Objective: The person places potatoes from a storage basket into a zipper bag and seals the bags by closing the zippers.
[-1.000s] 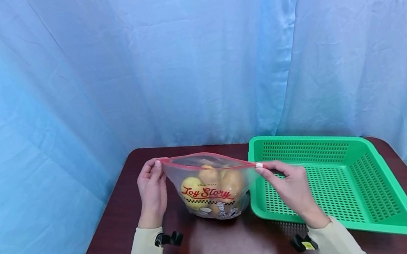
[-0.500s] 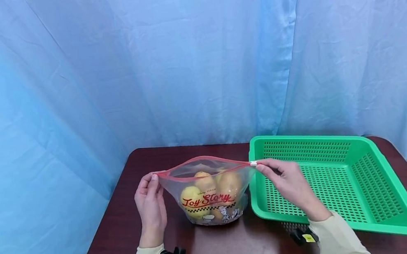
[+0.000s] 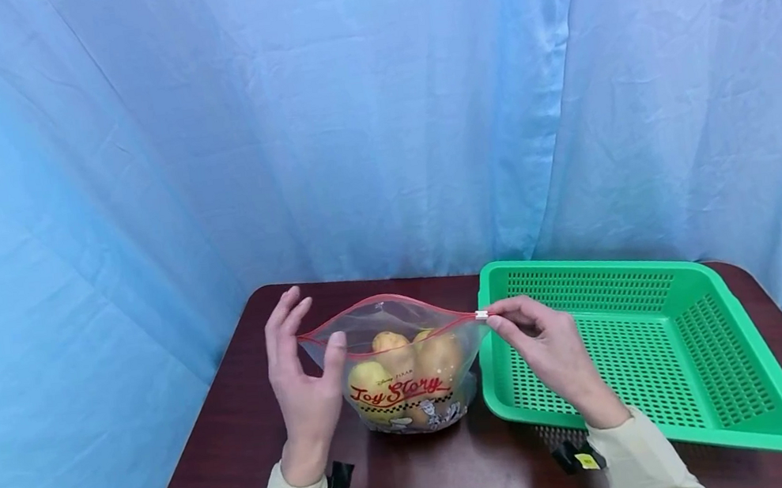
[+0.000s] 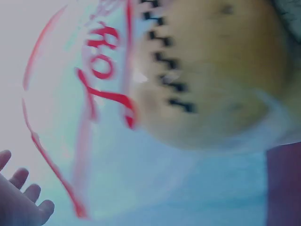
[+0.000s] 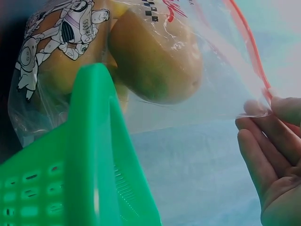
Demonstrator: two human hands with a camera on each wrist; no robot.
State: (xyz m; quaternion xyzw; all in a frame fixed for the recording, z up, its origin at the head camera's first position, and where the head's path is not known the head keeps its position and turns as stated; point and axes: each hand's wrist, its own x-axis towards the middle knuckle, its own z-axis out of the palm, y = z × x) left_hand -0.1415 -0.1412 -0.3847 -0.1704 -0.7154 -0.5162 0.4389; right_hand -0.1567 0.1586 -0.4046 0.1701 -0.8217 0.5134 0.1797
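Note:
A clear plastic zip bag (image 3: 409,387) with red lettering and a red-edged mouth stands upright on the table. Its mouth gapes wide, and several yellow and orange-tan fruits (image 3: 390,343) fill the lower part. My right hand (image 3: 551,350) pinches the right corner of the mouth at the white slider (image 3: 481,315) between thumb and fingers. Beside the left corner, my left hand (image 3: 306,388) is raised with thumb and fingers spread apart, gripping nothing. The left wrist view catches just its fingertips (image 4: 33,192) past the red edge. Fruit (image 5: 157,56) presses against the film in the right wrist view.
A green perforated plastic basket (image 3: 776,438) sits to the right of the bag, its left rim close to it and partly beneath my right forearm. The dark red-brown table (image 3: 239,435) backs onto blue curtains (image 3: 378,118).
My left hand has let go of the bag's left corner and spread its fingers. The mouth has dropped lower and gapes wider. My right hand keeps its pinch, shifted slightly left.

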